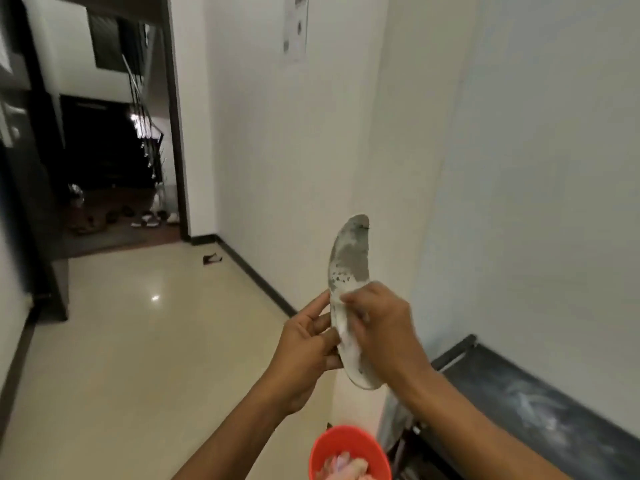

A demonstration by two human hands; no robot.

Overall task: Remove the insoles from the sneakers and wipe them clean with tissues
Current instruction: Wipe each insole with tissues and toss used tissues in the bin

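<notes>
Insole (348,261), one, grey with white patches: held upright in mid-air before the white wall (277,150), above a red bowl (322,441). Your left hand (304,344) gripped its lower left edge, fingers curled round it. Your right hand (381,327) pressed a white tissue (341,315) against its middle, fingers curled over the tissue; detail there was blurred.

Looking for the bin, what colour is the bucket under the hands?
The bucket is orange-red, seen in the head view.

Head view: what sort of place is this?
Probably a home hallway: glossy cream floor, white wall with dark skirting, and shoes lying beyond the doorway at the far end.
</notes>
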